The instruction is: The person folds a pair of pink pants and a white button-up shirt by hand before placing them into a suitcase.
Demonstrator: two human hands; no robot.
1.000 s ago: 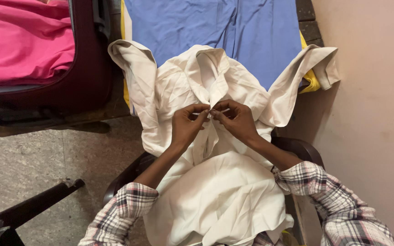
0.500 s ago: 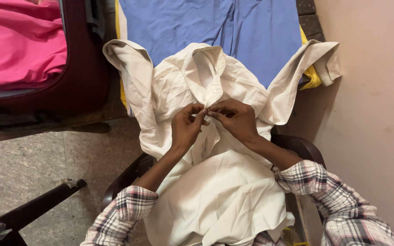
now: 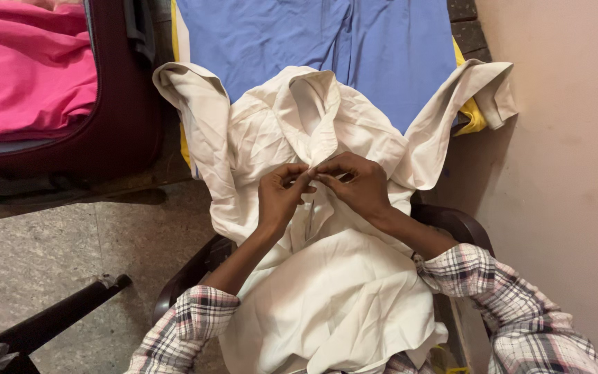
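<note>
Two hands [image 3: 320,187] on cream shirt [image 3: 327,291], over blue cloth [image 3: 327,48], beside beige wall [image 3: 569,173].

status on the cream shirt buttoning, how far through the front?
Done: the cream shirt lies face up on the blue cloth, sleeves spread. In hand: the left hand and right hand pinch the front opening together just below the collar. Left: below the hands the front edges look parted along a short stretch; lower down the cloth is bunched, so I cannot tell whether it is fastened there.

1 cream shirt [image 3: 327,291], 1 blue cloth [image 3: 327,48], 1 pink cloth [image 3: 22,69], 2 hands [image 3: 282,197] [image 3: 358,183].
</note>
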